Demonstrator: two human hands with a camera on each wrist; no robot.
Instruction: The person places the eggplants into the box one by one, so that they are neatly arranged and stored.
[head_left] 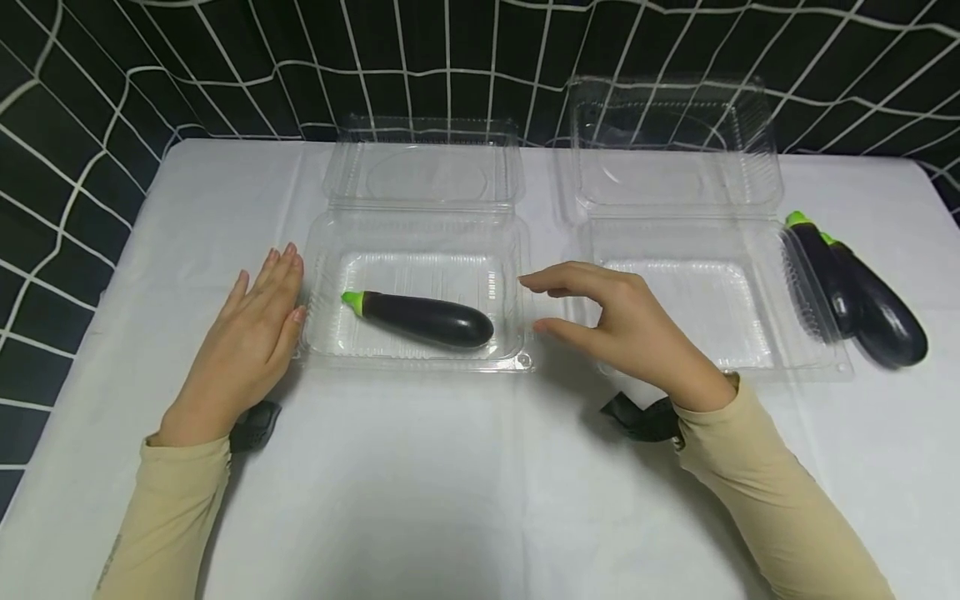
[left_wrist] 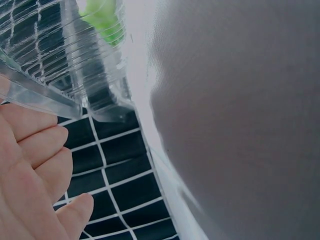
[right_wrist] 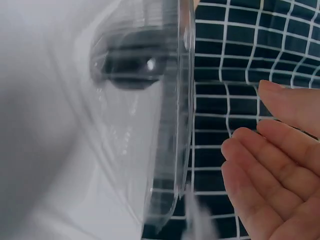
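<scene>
One eggplant (head_left: 427,319), dark with a bright green stem, lies inside the left clear plastic container (head_left: 420,363), whose lid (head_left: 423,177) stands folded back. My left hand (head_left: 247,337) is at the container's left edge, fingers straight and pointing away from me. In the left wrist view the green stem (left_wrist: 104,22) shows through the clear wall. At the right edge my right hand (head_left: 622,325) hovers with bent, spread fingers and thumb, nothing between them. The right wrist view has the eggplant's dark end (right_wrist: 132,62) behind the clear side, apart from the fingers.
A second clear container (head_left: 697,367) with its lid (head_left: 675,179) raised stands to the right. Two more eggplants (head_left: 888,312) lie beside it, one partly seen through its side. White cloth (head_left: 420,483) covers the table; a dark gridded curtain (head_left: 375,58) hangs behind.
</scene>
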